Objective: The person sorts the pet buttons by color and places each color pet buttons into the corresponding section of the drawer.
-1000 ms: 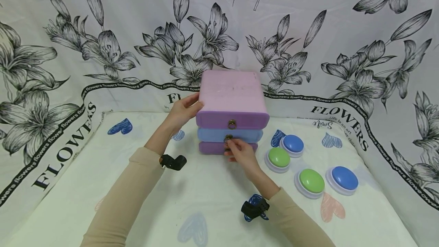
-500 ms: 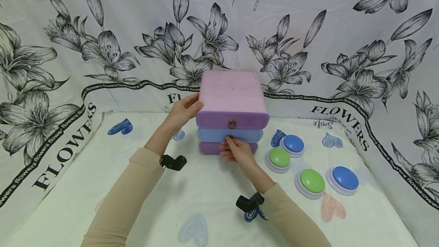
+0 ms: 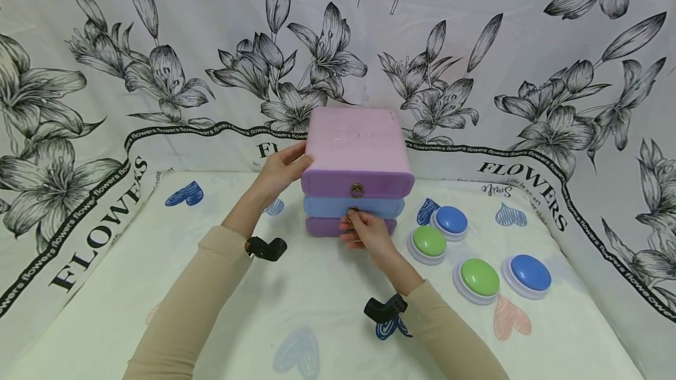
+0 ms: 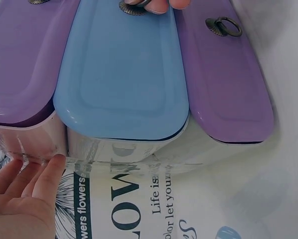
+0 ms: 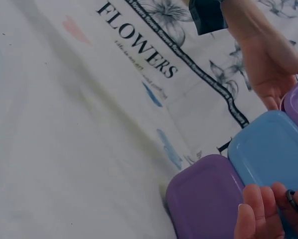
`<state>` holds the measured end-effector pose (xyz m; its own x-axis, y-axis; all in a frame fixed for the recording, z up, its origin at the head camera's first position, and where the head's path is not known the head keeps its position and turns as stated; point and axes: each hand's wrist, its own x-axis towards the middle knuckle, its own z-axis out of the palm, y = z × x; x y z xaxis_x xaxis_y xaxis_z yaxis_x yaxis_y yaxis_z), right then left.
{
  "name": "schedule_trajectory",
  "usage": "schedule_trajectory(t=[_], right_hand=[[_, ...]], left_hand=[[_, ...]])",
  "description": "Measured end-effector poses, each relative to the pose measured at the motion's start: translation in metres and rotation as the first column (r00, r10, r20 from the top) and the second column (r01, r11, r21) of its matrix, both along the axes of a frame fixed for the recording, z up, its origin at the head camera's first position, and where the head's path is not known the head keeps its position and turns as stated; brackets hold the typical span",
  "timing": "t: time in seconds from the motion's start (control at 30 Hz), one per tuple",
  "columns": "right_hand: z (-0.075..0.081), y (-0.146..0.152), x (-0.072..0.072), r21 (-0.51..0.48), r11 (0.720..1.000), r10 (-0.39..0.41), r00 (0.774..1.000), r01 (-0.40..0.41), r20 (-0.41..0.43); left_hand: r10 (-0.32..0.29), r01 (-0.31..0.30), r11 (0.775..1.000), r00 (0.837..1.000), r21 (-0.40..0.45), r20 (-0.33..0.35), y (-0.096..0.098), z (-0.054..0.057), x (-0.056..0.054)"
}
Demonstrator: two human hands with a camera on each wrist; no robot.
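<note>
A small three-drawer box [image 3: 359, 139] with a pink top stands at the back middle. Its top drawer [image 3: 327, 185] and bottom drawer [image 3: 322, 227] have purple fronts; the middle drawer [image 3: 319, 207] is blue. Each front carries a bronze ring pull. My right hand [image 3: 374, 236] pinches the blue drawer's ring pull [image 5: 292, 200] between thumb and finger, the other fingers lying before the lower front. With extended fingers, my left hand [image 3: 281, 172] touches the box's left side near the top; in the left wrist view its fingertips [image 4: 57, 162] press the clear-and-pink wall.
Right of the box, two green push buttons [image 3: 430, 241] [image 3: 480, 278] and two blue push buttons [image 3: 451, 221] [image 3: 530, 274] sit on white bases. A heart-print cloth [image 3: 232, 309] covers the table. Behind hangs a flower-print curtain [image 3: 237, 28].
My right hand has shifted slightly left and up and closed its pinch on the blue drawer's ring pull. The left hand keeps its place on the box's side.
</note>
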<state>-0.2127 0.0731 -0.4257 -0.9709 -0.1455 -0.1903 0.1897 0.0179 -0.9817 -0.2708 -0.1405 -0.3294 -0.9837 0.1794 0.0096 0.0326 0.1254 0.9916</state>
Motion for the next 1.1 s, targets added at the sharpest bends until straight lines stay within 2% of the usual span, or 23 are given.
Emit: schedule_trajectory(t=[0.2,0.6,0.87,0.97,1.1], right_hand=[[-0.002,0.001,0.0,0.003,1.0,0.0,1.0,0.0,0.005],[-0.001,0.002,0.001,0.029,1.0,0.007,1.0,-0.008,0.006],[-0.002,0.004,0.003,0.036,0.999,0.035,0.999,-0.035,0.006],[0.001,0.004,0.006,0.039,0.998,0.052,0.999,-0.052,0.011],[0.013,0.002,0.014,0.039,0.998,0.055,0.998,-0.054,-0.005]], left_hand=[[0.005,-0.005,1.0,1.0,-0.008,0.001,0.0,0.0,0.001],[-0.007,0.007,0.999,1.0,0.033,-0.007,0.0,0.0,0.001],[0.001,-0.001,1.0,1.0,0.006,-0.018,0.0,0.001,0.0],[0.0,0.0,1.0,1.0,0.0,-0.021,0.0,0.0,0.0],[0.0,0.0,1.0,1.0,0.001,-0.023,0.001,0.0,0.001]])
